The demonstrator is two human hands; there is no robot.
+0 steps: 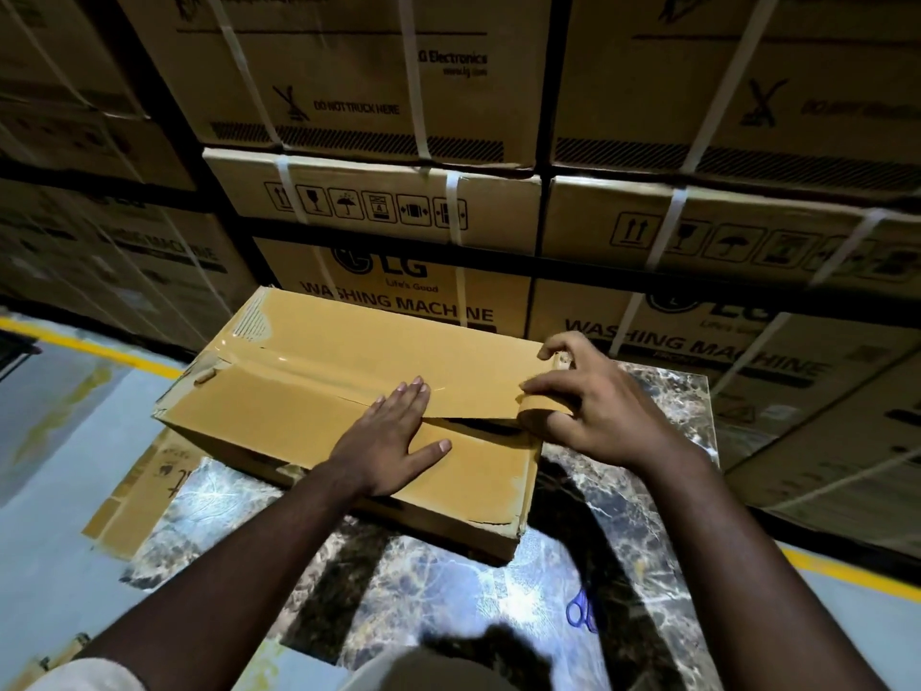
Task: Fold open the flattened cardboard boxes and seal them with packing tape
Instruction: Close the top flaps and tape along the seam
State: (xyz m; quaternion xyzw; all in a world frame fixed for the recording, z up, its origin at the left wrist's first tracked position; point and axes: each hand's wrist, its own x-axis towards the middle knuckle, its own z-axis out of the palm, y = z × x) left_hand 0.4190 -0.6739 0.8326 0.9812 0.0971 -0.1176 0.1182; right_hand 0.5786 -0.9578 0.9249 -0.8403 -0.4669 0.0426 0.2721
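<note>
A brown cardboard box [299,391] lies on a marble-patterned table [448,591], its top flaps closed along a centre seam. A glossy strip of brown packing tape [349,364] runs along that seam from the left end toward the right. My left hand [398,431] presses flat on the flaps near the seam, fingers straight. At the box's right end my right hand [593,406] grips the brown tape roll [543,416], with the tape stretched from it over a gap still showing between the flaps.
Blue-handled scissors [580,610] lie on the table at the near right. A flattened cardboard piece [144,491] hangs over the table's left side. Stacked, strapped washing-machine cartons [398,207] form a wall close behind. Grey floor with yellow line [89,349] lies left.
</note>
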